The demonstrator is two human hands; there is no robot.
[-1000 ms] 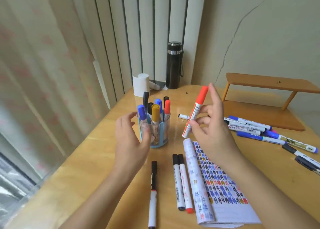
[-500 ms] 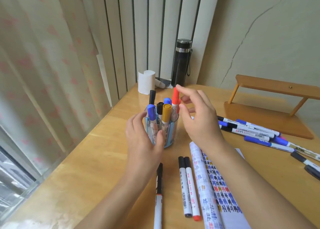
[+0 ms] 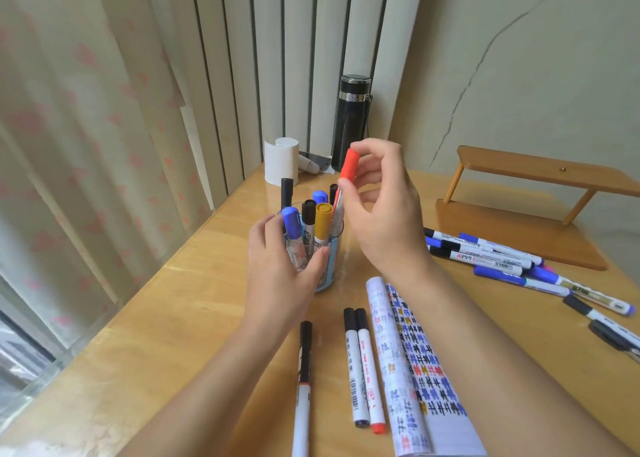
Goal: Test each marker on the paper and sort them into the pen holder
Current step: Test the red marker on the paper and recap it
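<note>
My left hand point(image 3: 280, 266) sits at the centre of the frame with fingers and thumb wrapped round the clear, blue-tinted pen holder point(image 3: 331, 261), which stands on the pale wooden table point(image 3: 166, 318). Just above it my right hand point(image 3: 384, 214) pinches the red-capped marker point(image 3: 349, 166) by its cap, and the white barrel slants down into the holder among the blue, yellow and black caps already standing there.

Below the holder, at lower centre, a single marker point(image 3: 304, 363) lies lengthwise, with a pair of markers point(image 3: 360, 370) side by side just right of it. Next to those lies the test paper point(image 3: 419, 370), its left edge curled into a roll (the sheet is crowded with small coloured marks). A loose heap of markers point(image 3: 485, 254) is spread at mid right, near a low wooden shelf point(image 3: 540, 193) against the wall.

At the table's far edge, upper centre, stand a black flask point(image 3: 351, 121) and a white paper roll point(image 3: 281, 160). Behind them hang vertical blinds point(image 3: 277, 58). A pale curtain point(image 3: 69, 145) with pink patches fills the left of the frame, and a thin crack runs down the beige wall point(image 3: 536, 58) at upper right.
</note>
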